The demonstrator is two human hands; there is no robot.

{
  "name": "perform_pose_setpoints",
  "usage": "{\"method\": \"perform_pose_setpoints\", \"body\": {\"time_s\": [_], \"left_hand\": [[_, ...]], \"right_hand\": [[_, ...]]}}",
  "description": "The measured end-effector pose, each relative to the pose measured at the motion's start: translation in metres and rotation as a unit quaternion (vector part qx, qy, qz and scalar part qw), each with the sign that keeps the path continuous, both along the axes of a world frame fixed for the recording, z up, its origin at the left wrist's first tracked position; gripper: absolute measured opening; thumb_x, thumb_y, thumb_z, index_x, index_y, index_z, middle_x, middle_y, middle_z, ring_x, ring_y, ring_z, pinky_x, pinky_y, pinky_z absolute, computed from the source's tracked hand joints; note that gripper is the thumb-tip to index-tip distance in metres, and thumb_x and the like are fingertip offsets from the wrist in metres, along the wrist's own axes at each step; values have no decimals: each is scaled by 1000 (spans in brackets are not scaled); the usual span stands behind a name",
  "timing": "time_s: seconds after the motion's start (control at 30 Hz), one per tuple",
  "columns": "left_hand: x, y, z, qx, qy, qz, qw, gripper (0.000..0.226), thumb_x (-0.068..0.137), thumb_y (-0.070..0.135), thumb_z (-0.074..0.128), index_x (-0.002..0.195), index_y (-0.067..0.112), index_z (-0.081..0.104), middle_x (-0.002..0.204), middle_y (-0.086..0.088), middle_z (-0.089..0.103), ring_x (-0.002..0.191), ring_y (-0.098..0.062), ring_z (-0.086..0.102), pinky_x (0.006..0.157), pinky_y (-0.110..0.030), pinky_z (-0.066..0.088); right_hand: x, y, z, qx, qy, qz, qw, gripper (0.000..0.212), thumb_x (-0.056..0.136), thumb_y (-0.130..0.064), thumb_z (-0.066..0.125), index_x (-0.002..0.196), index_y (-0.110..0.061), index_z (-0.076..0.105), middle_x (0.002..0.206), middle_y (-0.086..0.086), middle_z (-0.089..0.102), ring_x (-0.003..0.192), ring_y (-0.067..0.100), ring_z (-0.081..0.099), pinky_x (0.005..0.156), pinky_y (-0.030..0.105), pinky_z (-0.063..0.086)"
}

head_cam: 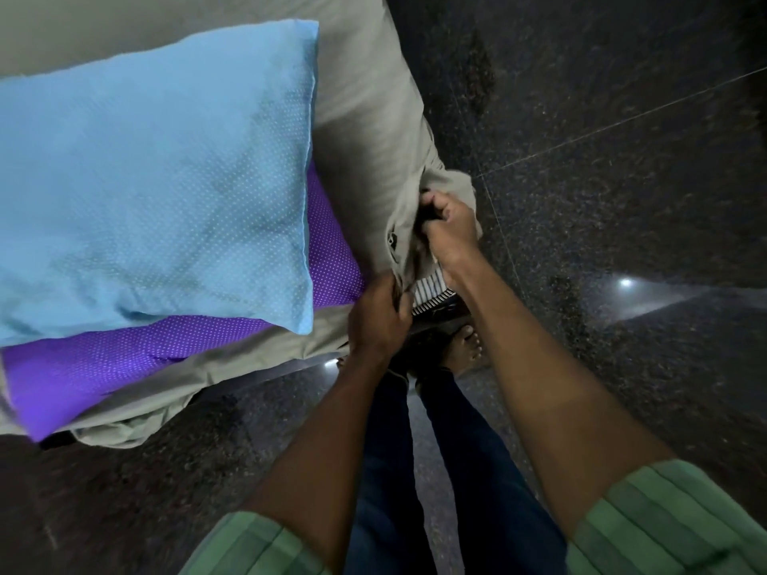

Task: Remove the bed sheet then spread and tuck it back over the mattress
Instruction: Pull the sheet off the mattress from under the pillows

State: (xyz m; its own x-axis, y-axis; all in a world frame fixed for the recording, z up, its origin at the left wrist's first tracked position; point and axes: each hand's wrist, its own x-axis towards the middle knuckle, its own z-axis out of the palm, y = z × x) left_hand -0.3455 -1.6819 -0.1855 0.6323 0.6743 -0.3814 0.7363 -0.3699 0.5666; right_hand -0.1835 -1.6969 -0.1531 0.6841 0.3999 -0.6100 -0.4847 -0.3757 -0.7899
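Gripping a corner of the grey-beige bed sheet (373, 130), both bare hands are seen at the near right corner of the mattress (431, 289), where a patch of black-and-white striped ticking has been laid bare. The right hand (450, 230) is clenched around a bunch of sheet fabric at the corner, knuckles turned upward, with the cloth gathered and creased above its fingers. The left hand (379, 315) is closed on a fold of the same sheet just nearer and to the left, its fingers curled into the cloth beside the striped patch. Elsewhere the sheet is shown stretched over the bed, running away to the far side, while a loose fold of it hangs over the near edge at lower left. A light-blue dotted pillow (153, 176) is stacked on a purple dotted pillow (124, 359) on the left of the bed, the purple one showing along the blue one's near and right edges. Rolled green sleeves (672, 520) are visible on both forearms at the bottom of the view. Dark-blue trousers (469, 471) and a bare foot (462, 346) are seen below the hands on a dark speckled stone floor (622, 180), in which a bright light is reflected at right.
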Motion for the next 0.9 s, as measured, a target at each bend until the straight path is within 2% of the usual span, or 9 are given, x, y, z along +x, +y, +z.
{"method": "perform_pose_setpoints", "body": {"time_s": [0.07,0.17,0.27,0.33,0.47,0.53,0.6,0.73,0.9], "left_hand": [[-2,4,7,1,12,-5,1000,24,97,39,60,89,18,51,86,-6,64,81,-32,62,65,-41,51],[-2,9,22,-13,44,-54,997,23,97,39,59,86,25,44,88,-6,64,83,-33,62,64,-38,46],[3,11,33,-42,84,-99,991,18,95,41,59,90,24,53,91,-6,67,87,-34,64,66,-35,44],[6,12,40,-55,103,-119,986,17,93,39,60,88,23,55,90,-7,68,88,-35,65,66,-33,43],[13,13,44,-58,121,-122,983,19,89,34,58,79,25,44,89,-8,67,89,-36,65,65,-33,41],[15,11,47,-58,135,-117,982,15,90,32,57,81,24,49,96,-10,69,94,-35,65,68,-33,42],[9,6,51,-63,139,-100,983,7,91,31,57,91,24,58,102,-9,71,98,-33,66,72,-34,46],[-4,-5,61,-129,131,13,983,19,89,28,61,104,19,69,109,-12,73,106,-32,67,85,-33,51],[-8,-5,88,-212,135,95,963,21,93,28,59,92,11,72,104,-14,74,100,-28,68,73,-27,41]], "right_hand": [[6,4,7,7,38,-24,999,45,78,18,45,94,-12,75,93,7,77,92,22,73,85,38,63],[5,-9,8,-101,2,23,995,34,72,-7,49,93,-16,74,92,6,77,93,30,73,81,49,62],[-7,-33,13,-222,-29,110,968,22,81,-21,57,95,-13,71,97,6,74,91,28,68,74,35,52],[-18,-43,15,-222,2,101,970,16,90,-23,56,86,-11,67,92,7,70,87,28,64,66,32,44],[-18,-45,10,-238,18,17,971,35,96,-38,52,115,-10,63,115,13,69,106,34,64,92,43,52],[-13,-44,8,-261,-13,4,965,36,97,-36,55,119,-9,59,120,15,67,109,36,64,94,44,52],[-14,-44,13,-291,-47,31,955,33,97,-31,55,118,-6,60,122,19,66,112,38,64,92,42,51],[-37,-46,31,-346,-87,162,920,38,95,-32,59,122,-5,61,128,19,65,119,39,62,94,42,51],[-74,-66,47,-345,-71,261,899,36,92,-30,60,118,-5,69,123,21,69,116,40,65,90,39,53]]}}
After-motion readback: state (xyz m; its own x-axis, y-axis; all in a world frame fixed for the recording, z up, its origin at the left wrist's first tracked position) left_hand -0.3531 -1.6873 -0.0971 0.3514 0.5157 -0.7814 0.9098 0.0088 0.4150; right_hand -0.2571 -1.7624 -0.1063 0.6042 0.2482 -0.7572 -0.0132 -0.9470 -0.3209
